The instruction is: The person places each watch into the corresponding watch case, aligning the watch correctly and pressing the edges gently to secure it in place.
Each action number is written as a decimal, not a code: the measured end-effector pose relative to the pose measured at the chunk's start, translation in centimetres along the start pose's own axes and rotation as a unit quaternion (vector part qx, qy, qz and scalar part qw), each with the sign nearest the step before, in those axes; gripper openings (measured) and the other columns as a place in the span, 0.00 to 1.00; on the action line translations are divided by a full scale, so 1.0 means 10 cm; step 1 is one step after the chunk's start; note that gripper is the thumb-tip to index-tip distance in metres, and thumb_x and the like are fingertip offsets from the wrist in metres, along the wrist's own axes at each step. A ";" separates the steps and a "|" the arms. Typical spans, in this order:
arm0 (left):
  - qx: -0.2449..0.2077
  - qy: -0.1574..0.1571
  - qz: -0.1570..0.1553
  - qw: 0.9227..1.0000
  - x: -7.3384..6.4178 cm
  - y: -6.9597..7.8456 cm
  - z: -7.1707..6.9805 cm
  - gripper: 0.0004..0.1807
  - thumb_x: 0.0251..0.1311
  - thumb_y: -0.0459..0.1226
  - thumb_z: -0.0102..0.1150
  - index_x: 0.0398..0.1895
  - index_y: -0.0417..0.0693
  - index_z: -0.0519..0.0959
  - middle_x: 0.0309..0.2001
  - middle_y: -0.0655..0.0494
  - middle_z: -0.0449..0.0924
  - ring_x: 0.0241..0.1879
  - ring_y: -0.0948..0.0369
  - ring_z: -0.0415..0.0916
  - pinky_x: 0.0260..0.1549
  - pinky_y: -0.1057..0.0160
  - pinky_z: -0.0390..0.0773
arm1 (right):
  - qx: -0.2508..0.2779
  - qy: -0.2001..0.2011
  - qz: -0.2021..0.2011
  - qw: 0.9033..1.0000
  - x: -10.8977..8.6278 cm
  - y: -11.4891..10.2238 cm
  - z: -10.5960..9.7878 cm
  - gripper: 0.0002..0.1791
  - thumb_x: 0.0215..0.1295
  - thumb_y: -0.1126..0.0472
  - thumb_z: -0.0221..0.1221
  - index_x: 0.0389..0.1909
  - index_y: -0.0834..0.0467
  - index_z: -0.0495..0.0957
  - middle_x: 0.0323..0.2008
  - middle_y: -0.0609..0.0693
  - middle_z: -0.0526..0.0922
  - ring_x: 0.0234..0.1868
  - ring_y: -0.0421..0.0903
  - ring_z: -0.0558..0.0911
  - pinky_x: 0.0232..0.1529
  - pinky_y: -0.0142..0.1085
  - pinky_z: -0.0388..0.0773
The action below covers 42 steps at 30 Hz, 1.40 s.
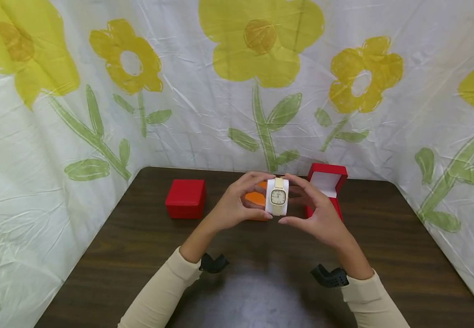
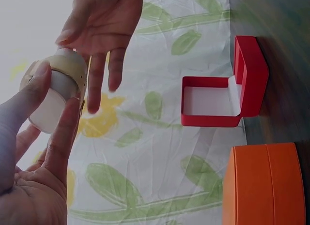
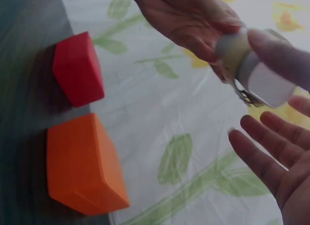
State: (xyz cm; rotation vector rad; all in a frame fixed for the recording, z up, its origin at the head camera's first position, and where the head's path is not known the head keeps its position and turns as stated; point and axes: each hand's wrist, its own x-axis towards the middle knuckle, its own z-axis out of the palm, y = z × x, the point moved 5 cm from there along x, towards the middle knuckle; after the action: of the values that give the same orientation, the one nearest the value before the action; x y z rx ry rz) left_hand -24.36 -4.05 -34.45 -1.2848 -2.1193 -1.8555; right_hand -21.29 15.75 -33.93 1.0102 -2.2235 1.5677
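Note:
Held up between both hands is a wristwatch [image 1: 278, 197] with a cream strap and a squarish pale dial. It is wrapped round a white watch pillow [image 2: 47, 112]. My left hand [image 1: 237, 200] pinches the pillow's left side, thumb below and fingers above. On the opposite side, my right hand [image 1: 321, 216] holds it with the thumb at the lower edge and a fingertip at the top. Its other fingers [image 3: 259, 159] spread away from the pillow in the right wrist view. Behind the right hand stands a red box [image 1: 328, 169], lid raised, white lining showing.
A closed red box [image 1: 185, 198] sits on the left of the dark wooden table [image 1: 138, 255]. An orange box [image 3: 80, 162] stands behind the hands, partly hidden in the head view. A flowered white cloth [image 1: 204, 123] hangs round the table's back and sides.

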 end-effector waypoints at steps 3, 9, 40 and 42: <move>0.000 0.005 0.001 1.000 0.00 -0.01 -0.02 0.44 0.47 0.27 0.78 0.71 0.49 0.72 0.63 0.55 0.70 0.49 0.53 0.79 0.38 0.56 0.88 | 0.004 0.003 -0.004 1.000 0.00 0.01 -0.03 0.51 0.47 0.78 0.74 0.73 0.55 0.66 0.67 0.50 0.73 0.61 0.50 0.78 0.55 0.39 0.82; -0.003 0.001 0.003 1.000 0.00 -0.01 -0.03 0.44 0.47 0.27 0.79 0.71 0.51 0.72 0.63 0.57 0.71 0.49 0.54 0.79 0.37 0.55 0.88 | -0.001 0.005 -0.005 1.000 0.00 0.02 -0.05 0.48 0.48 0.78 0.74 0.72 0.55 0.69 0.63 0.50 0.76 0.59 0.49 0.79 0.54 0.37 0.82; 0.000 0.004 -0.002 1.000 0.02 -0.12 -0.05 0.46 0.50 0.28 0.77 0.74 0.50 0.69 0.64 0.55 0.70 0.49 0.53 0.79 0.39 0.57 0.87 | 0.010 0.016 0.008 1.000 0.02 0.06 0.02 0.49 0.48 0.81 0.72 0.74 0.58 0.66 0.66 0.53 0.72 0.54 0.47 0.83 0.53 0.38 0.82; 0.002 0.007 -0.002 1.000 0.01 -0.12 -0.06 0.46 0.49 0.27 0.77 0.75 0.49 0.68 0.64 0.54 0.70 0.49 0.52 0.79 0.39 0.57 0.87 | 0.009 0.015 0.012 1.000 0.03 0.04 0.04 0.48 0.48 0.82 0.71 0.73 0.59 0.67 0.65 0.54 0.73 0.54 0.47 0.83 0.53 0.38 0.82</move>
State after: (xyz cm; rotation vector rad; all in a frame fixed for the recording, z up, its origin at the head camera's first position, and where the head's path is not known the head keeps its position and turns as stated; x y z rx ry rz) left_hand -25.36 -4.41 -35.19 -1.2643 -2.1206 -1.8548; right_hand -21.71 15.40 -34.23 0.9613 -2.2140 1.6051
